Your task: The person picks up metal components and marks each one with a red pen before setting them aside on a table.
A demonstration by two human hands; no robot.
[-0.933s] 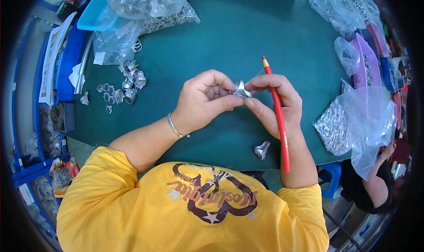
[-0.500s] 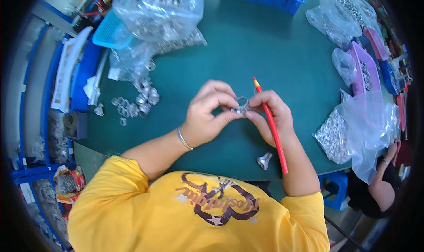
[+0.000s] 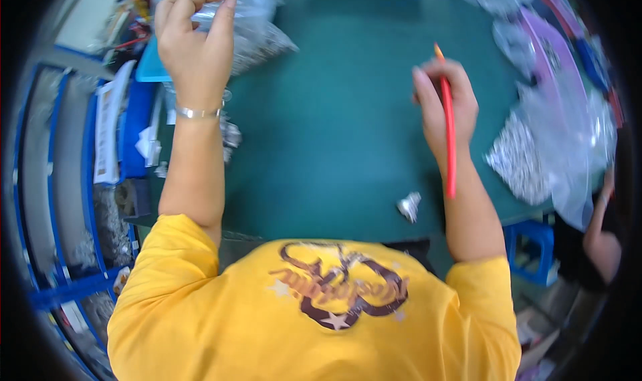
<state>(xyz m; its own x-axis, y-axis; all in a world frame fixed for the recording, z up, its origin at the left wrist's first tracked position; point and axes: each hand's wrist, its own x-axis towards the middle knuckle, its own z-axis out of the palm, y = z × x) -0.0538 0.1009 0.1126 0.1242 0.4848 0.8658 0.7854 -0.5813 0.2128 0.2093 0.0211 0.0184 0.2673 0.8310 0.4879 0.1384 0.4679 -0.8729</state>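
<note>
My left hand (image 3: 194,43) reaches to the far left, above a clear plastic bag (image 3: 261,45) of small silvery pieces. Its thumb and forefinger pinch together, and whatever sits between the tips is too small and blurred to name. A red pencil (image 3: 449,137) rests in my right hand (image 3: 453,103), tip pointing away from me, with the fingers curled round it over the right half of the table. A silver ring-like piece (image 3: 409,207) lies near the front edge, below that hand. Other silver rings (image 3: 231,135) lie partly hidden behind my left forearm.
On the green table (image 3: 328,127), a blue-green basket (image 3: 152,63) stands at the left beside a blue tray (image 3: 136,130). To the right are a lilac bin (image 3: 543,53) and clear bags (image 3: 521,157) of silvery parts. A blue stool (image 3: 531,250) and another person's arm (image 3: 598,224) show beyond.
My left hand has left the middle and swung far left over the bag. My right hand, still with the pencil, has moved right and away; the ring between both hands is gone from there.
</note>
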